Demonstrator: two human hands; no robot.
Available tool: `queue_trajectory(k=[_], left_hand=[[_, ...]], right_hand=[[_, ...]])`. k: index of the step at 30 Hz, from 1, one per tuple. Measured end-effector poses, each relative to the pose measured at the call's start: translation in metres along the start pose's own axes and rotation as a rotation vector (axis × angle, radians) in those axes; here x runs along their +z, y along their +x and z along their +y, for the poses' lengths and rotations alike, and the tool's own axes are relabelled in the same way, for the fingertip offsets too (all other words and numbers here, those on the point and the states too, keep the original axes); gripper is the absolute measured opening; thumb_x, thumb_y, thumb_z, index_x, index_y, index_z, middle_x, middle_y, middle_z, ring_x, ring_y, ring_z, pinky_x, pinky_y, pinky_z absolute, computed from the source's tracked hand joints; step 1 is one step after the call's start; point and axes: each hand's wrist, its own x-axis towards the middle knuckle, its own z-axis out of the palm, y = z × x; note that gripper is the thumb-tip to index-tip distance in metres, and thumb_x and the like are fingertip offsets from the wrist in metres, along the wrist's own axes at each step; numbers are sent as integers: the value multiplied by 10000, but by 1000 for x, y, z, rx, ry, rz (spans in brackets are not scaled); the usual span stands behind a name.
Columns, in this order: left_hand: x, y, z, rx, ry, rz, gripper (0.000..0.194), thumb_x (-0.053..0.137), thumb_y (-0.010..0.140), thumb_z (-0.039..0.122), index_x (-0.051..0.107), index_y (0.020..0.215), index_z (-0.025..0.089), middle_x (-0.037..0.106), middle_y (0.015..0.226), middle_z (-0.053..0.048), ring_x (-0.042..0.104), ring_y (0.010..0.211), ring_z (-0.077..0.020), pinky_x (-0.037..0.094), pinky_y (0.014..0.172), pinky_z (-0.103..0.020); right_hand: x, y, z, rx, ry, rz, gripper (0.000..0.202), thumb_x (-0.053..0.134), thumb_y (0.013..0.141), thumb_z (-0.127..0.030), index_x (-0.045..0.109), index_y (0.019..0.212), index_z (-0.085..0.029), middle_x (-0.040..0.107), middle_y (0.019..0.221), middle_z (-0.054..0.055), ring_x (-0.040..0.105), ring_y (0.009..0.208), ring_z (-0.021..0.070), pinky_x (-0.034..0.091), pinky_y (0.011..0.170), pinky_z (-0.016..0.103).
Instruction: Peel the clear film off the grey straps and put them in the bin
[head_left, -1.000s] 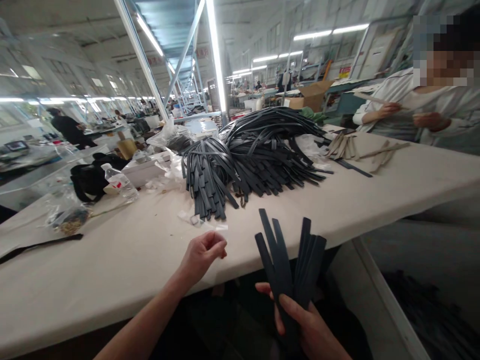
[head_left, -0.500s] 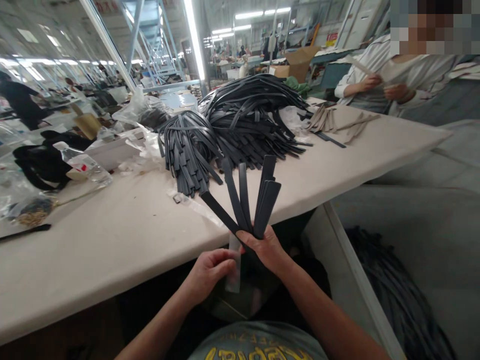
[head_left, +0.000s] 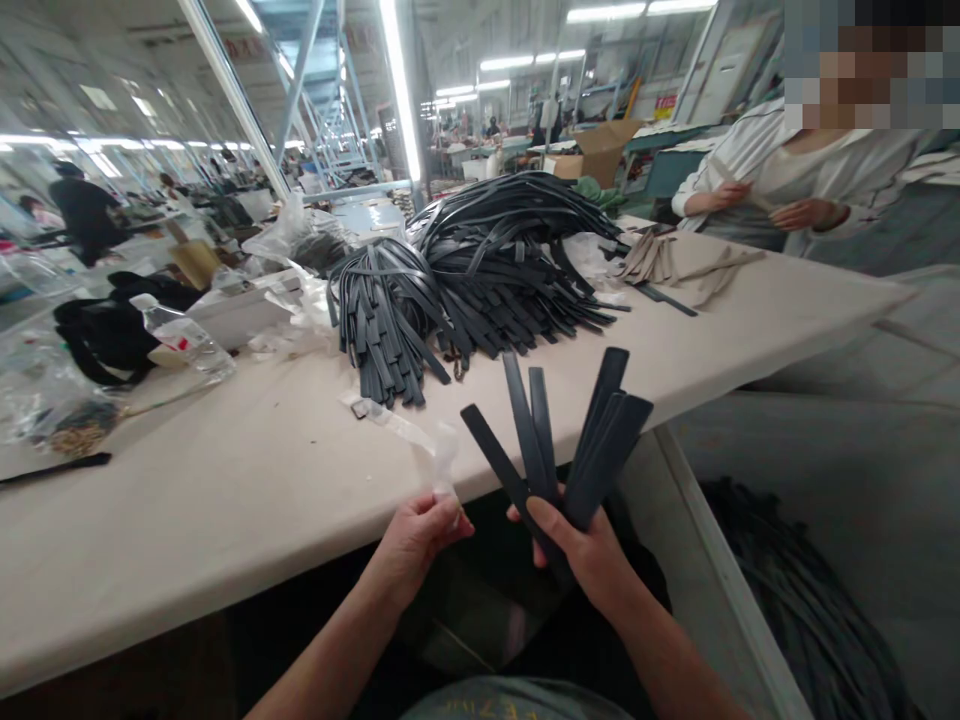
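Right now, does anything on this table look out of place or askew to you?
Mostly no. A plastic water bottle lies tipped on its side near the far left, and a clear plastic strip trails loose over the table edge.

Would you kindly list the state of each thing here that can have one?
right hand: shut on fanned dark straps
left hand: pinching clear plastic film
strap pile: heaped on table
water bottle: lying on its side
cardboard box: open
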Motion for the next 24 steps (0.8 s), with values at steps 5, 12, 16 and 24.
queue_trajectory(k=[5, 12, 16, 24], left_hand=[[9, 16, 13, 3, -226, 118, 477, 903, 538, 474, 664, 794, 150, 718, 736, -5, 673, 639, -125, 543, 682, -243], [20, 19, 21, 73, -153, 96, 479, 897, 554, 478, 696, 799, 119, 744, 760, -47, 690, 682, -140, 550, 698, -243], [21, 17, 21, 122, -118, 79, 437, 890, 576, 459, 722, 776, 109, 740, 753, -51, 682, 690, -140, 552, 689, -241], [26, 3, -8, 95, -38, 26, 376, 859, 643, 414, 747, 806, 94, 759, 779, -90, 688, 705, -163, 545, 729, -256]], right_hand=[[-16, -46, 38, 140, -28, -32, 531, 638, 765, -696, 662, 832, -170, 679, 693, 55, 503, 423, 118, 381, 407, 253], [-14, -56, 49, -18, -242, 78, 354, 635, 824, -578, 665, 806, -226, 581, 619, 0, 538, 526, 178, 428, 485, 294], [-14, -47, 47, -199, -356, 31, 263, 584, 897, -387, 604, 695, -221, 579, 658, 6, 549, 608, 183, 425, 568, 289], [-4, -36, 45, -192, -346, -38, 282, 533, 906, -359, 555, 673, -202, 550, 662, -7, 504, 613, 157, 395, 561, 257]])
